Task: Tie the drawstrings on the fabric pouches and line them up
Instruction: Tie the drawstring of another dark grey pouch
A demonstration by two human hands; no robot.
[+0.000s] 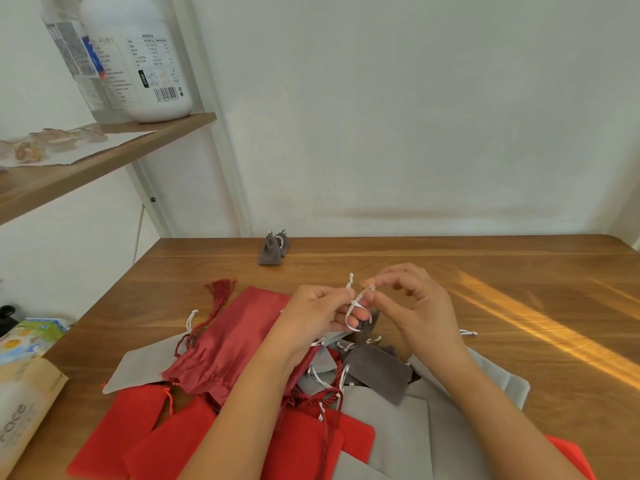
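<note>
White wall backs a wooden worktop [450, 271] streaked with sunlight to the right of the hands. Above the middle of the worktop the left hand [313, 315] is closed, its thumb and fingers pinching a white drawstring [355, 306] whose knotted end sticks up just above the knuckles. The cord loops down from that pinch and round a small dark grey pouch [367, 323], which hangs between the two hands, mostly hidden behind the left fingertips. The right hand [415, 306] is half open, fingers curled; its forefinger and thumb meet at the upper strand of the same loop, just right of the left hand's pinch, though whether they actually grip it I cannot tell.

Below and towards the person from both hands lies a heap of untied pouches: a dark red satin pouch [228, 344] with a tassel [220, 291] under and to the left of the left wrist, bright red pouches [173, 441] nearer the person, a brown-grey pouch [377, 370] directly beneath the hands, and pale grey pouches [398, 431] under the right forearm. Well beyond the hands, near the wall, two small tied grey pouches [273, 248] stand together, touching.
</note>
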